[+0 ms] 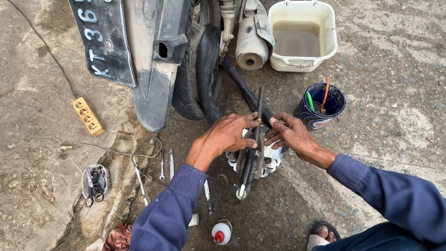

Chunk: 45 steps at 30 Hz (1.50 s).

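Note:
Both my hands work on a black rubber inner tube (254, 139) stretched over a small metal press or clamp (253, 163) on the ground. My left hand (227, 135) lies over the tube and the clamp's left side, fingers curled on it. On the right, my right hand (290, 135) pinches the tube with its fingertips. The tube runs up toward the rear tyre (206, 69) of a motorcycle standing in front of me. Both sleeves are blue.
A white tub of murky water (302, 37) and a dark blue cup with sticks (320, 106) stand at the right. Wrenches (166, 165), a tin of scissors (95, 183), a yellow power strip (88, 116), a small capped bottle (221, 231) and a rag lie on the concrete. My sandalled foot (323, 234) is below.

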Motion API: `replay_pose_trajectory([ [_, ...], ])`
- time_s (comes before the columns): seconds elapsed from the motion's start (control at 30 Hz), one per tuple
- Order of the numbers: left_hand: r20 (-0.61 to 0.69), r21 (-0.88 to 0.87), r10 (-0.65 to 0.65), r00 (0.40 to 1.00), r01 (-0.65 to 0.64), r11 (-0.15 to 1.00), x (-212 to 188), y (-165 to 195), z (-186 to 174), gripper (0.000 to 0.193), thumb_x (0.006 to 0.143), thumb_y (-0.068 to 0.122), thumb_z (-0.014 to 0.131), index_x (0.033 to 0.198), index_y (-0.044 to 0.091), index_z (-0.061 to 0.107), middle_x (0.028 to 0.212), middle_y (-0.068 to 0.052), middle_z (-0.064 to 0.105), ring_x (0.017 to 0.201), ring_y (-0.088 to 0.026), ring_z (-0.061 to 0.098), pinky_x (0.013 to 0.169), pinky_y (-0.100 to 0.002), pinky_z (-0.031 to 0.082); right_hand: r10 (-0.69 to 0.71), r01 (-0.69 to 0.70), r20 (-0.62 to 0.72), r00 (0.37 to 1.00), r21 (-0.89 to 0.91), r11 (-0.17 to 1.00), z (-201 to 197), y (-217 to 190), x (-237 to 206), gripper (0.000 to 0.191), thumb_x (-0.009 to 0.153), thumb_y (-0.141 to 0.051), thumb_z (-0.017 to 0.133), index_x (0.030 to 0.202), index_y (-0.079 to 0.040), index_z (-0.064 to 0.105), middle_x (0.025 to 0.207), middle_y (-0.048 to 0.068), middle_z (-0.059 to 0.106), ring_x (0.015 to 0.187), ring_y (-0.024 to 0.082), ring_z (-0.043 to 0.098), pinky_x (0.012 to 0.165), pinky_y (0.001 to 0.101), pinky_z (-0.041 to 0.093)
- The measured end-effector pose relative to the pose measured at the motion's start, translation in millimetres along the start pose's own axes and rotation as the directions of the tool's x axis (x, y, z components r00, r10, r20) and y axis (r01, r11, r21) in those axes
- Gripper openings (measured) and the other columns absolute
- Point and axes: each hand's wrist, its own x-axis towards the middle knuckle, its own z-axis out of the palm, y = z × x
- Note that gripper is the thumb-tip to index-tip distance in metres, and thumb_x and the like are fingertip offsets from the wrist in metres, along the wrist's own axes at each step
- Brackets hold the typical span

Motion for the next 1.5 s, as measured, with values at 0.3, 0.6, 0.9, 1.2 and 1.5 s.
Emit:
replay_pose_trajectory([
  [0.3, -0.013, -0.044, -0.109, 0.994, 0.108, 0.993, -3.6, 10.7, -8.7, 0.113, 0.067, 0.039, 0.089, 0.157, 0.017, 0.024, 0.165, -0.005, 0.027, 0.149, -0.027, 0.032, 0.121, -0.042, 0.028, 0.058, -0.062, -0.053, 0.997, -0.075, 0.995, 19.0, -37.9, 2.2, 0.039, 0.103, -0.033, 0.043, 0.127, -0.003, 0.051, 0.084, 0.020, 0.072, 0.065, 0.029, 0.076, 0.052, 0.0343, 0.065],
  [0.6, -0.001, 0.030, -0.107, 0.994, 0.106, 0.994, 2.8, 5.4, -2.4, 0.117, 0.066, 0.040, 0.089, 0.159, 0.020, 0.022, 0.168, -0.003, 0.019, 0.151, -0.028, 0.027, 0.123, -0.044, 0.026, -0.024, -0.016, -0.036, 0.999, -0.823, 0.568, 4.7, -35.8, 73.2, 0.031, 0.104, -0.030, 0.054, 0.114, -0.003, 0.063, 0.082, 0.009, 0.065, 0.055, 0.019, 0.057, 0.046, 0.0361, 0.048],
  [0.9, -0.088, -0.047, -0.031, 0.996, 0.027, 0.999, 1.5, -2.6, 1.9, 0.107, 0.065, 0.034, 0.090, 0.154, 0.011, 0.036, 0.162, -0.007, 0.037, 0.143, -0.029, 0.043, 0.117, -0.039, 0.036, -0.359, 0.243, -0.171, 0.918, -0.474, 0.846, 11.6, 21.4, 94.2, 0.032, 0.095, -0.036, 0.064, 0.096, -0.004, 0.069, 0.063, 0.005, 0.061, 0.055, 0.018, 0.058, 0.052, 0.0396, 0.048],
  [1.2, -0.143, -0.034, 0.036, 0.989, -0.041, 0.999, -12.4, -1.1, -5.7, 0.098, 0.073, 0.041, 0.083, 0.153, 0.005, 0.039, 0.152, -0.017, 0.048, 0.137, -0.035, 0.048, 0.112, -0.041, 0.041, -0.698, 0.503, -0.185, 0.692, -0.570, 0.650, 14.6, 34.5, 98.7, 0.032, 0.095, -0.029, 0.067, 0.095, 0.003, 0.070, 0.076, 0.016, 0.067, 0.067, 0.021, 0.063, 0.060, 0.0434, 0.052],
  [1.5, -0.050, -0.060, 0.033, 0.998, -0.036, 0.998, -195.2, -104.7, 116.4, 0.078, 0.083, 0.056, 0.073, 0.139, 0.005, 0.057, 0.141, -0.024, 0.060, 0.131, -0.041, 0.055, 0.110, -0.051, 0.046, -0.585, 0.391, -0.214, 0.783, -0.562, 0.729, 20.0, 38.4, 93.3, 0.041, 0.099, -0.032, 0.067, 0.101, 0.009, 0.069, 0.082, 0.023, 0.069, 0.074, 0.030, 0.067, 0.068, 0.0452, 0.052],
])
